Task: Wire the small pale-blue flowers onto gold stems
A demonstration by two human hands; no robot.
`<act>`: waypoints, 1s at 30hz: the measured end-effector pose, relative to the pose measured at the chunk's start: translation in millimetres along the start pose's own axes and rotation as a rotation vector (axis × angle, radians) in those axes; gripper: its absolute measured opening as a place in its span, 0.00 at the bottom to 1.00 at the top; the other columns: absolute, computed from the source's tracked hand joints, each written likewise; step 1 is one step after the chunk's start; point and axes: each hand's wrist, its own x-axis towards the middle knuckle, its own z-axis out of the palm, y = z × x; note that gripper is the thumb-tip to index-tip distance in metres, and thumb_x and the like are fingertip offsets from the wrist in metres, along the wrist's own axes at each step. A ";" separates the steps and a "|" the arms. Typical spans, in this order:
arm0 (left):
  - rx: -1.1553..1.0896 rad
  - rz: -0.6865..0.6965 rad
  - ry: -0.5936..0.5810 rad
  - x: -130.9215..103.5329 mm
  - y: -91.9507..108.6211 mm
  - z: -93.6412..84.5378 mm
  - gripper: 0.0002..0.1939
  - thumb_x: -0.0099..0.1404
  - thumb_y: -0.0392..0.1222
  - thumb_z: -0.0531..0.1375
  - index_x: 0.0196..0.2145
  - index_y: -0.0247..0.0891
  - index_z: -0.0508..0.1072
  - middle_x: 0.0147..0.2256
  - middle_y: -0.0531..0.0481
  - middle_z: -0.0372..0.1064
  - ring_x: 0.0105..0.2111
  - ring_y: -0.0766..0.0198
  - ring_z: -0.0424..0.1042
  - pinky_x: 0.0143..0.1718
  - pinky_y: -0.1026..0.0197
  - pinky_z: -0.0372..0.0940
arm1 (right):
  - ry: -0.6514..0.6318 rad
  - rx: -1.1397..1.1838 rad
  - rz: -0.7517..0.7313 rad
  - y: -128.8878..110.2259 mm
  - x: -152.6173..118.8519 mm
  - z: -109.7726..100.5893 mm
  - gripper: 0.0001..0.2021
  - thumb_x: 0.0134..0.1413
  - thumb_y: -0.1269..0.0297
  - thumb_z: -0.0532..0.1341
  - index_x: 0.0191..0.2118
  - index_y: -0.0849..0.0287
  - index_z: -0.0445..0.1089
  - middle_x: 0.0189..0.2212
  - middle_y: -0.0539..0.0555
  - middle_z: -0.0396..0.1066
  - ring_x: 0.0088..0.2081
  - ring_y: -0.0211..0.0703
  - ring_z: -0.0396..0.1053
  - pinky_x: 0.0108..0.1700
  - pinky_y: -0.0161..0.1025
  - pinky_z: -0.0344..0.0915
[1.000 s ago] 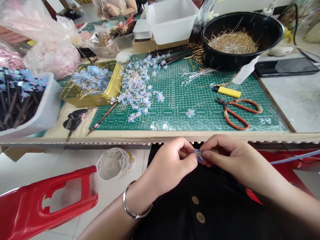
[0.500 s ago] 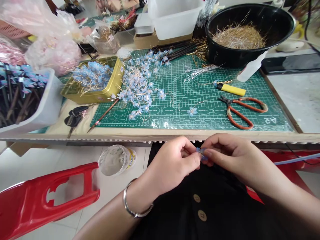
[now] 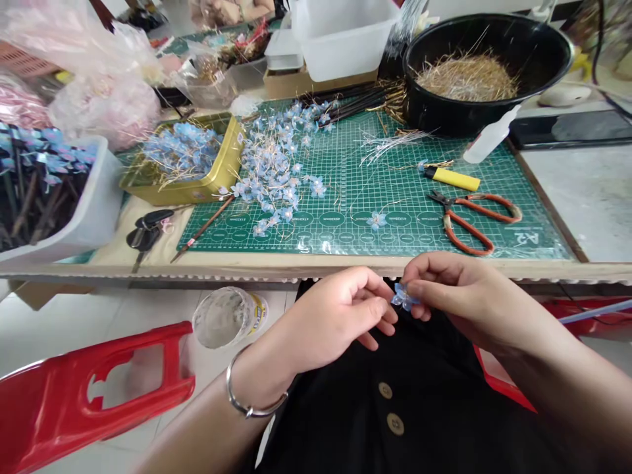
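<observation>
Between finger and thumb, my right hand [image 3: 449, 293] pinches a small blue flower [image 3: 405, 297] above my lap, in front of the table edge. My left hand [image 3: 345, 309] is just left of the flower, fingers loosely curled and apart, with nothing visible in it. On the green cutting mat [image 3: 345, 158] past my hands lie a single blue flower [image 3: 376, 220], a pile of blue flowers with wire stems [image 3: 276, 164], orange-handled pliers [image 3: 474, 220] and a yellow lighter [image 3: 451, 178].
At the back right stands a black basin [image 3: 419, 99] with wire bits, beside a white bottle [image 3: 486, 141]. A gold tin [image 3: 172, 191] of flowers and a white tub [image 3: 93, 197] are left. Below are a red stool [image 3: 64, 408] and a bucket [image 3: 222, 319]. Another person's hands show at the top.
My left hand has let go of the flower, opened its fingers and moved slightly left. The flower in my right hand now shows more fully.
</observation>
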 end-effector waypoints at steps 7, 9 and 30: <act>0.120 0.021 -0.064 2.9 -3.8 -1.4 0.08 0.69 0.44 0.58 0.38 0.37 0.72 0.38 0.47 0.75 0.38 0.62 0.74 0.26 0.67 0.67 | -0.052 -0.117 0.011 -4.5 -2.6 -7.6 0.10 0.47 0.56 0.68 0.30 0.56 0.72 0.21 0.48 0.73 0.24 0.36 0.68 0.26 0.33 0.63; 0.279 0.044 -0.087 3.0 3.9 -6.7 0.12 0.71 0.48 0.56 0.38 0.37 0.74 0.35 0.50 0.73 0.32 0.67 0.68 0.25 0.67 0.62 | -0.046 -0.220 0.002 -8.8 -4.3 -9.5 0.06 0.48 0.60 0.68 0.30 0.55 0.73 0.21 0.47 0.72 0.24 0.35 0.66 0.25 0.32 0.60; 0.277 0.037 -0.040 12.4 28.6 -11.1 0.08 0.58 0.41 0.67 0.29 0.36 0.72 0.23 0.59 0.64 0.24 0.72 0.61 0.24 0.67 0.53 | -0.071 -0.220 0.013 -19.4 -10.8 -1.3 0.08 0.53 0.58 0.64 0.28 0.56 0.74 0.24 0.50 0.78 0.26 0.40 0.76 0.30 0.35 0.71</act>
